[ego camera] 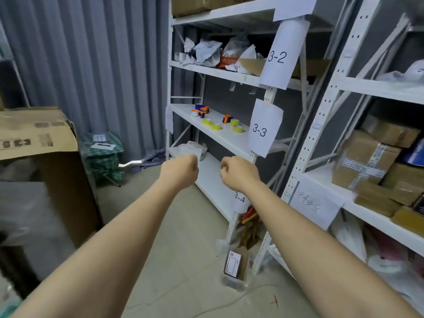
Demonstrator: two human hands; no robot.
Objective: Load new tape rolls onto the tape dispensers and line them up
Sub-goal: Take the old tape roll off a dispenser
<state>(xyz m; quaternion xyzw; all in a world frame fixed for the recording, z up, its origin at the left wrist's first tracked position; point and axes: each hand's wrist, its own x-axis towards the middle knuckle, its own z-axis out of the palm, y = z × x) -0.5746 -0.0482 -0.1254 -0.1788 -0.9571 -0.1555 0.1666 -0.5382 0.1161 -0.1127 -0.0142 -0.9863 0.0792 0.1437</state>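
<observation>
A cardboard box (39,134) stands well to the left of both fists. The left hand (181,171) is stretched forward with its fingers (193,165) clenched on nothing, and the right hand (238,172) is just beside it, likewise balled and empty. Above and beyond the knuckles, well apart from them, the white shelf (231,140) marked 3-3 carries the task's things: orange and blue tape dispensers (203,111) up and left of the right fist, another dispenser (227,118) straight above it, and yellow tape rolls (216,126) scattered between and around them. Farther right hangs the paper label (263,127)
</observation>
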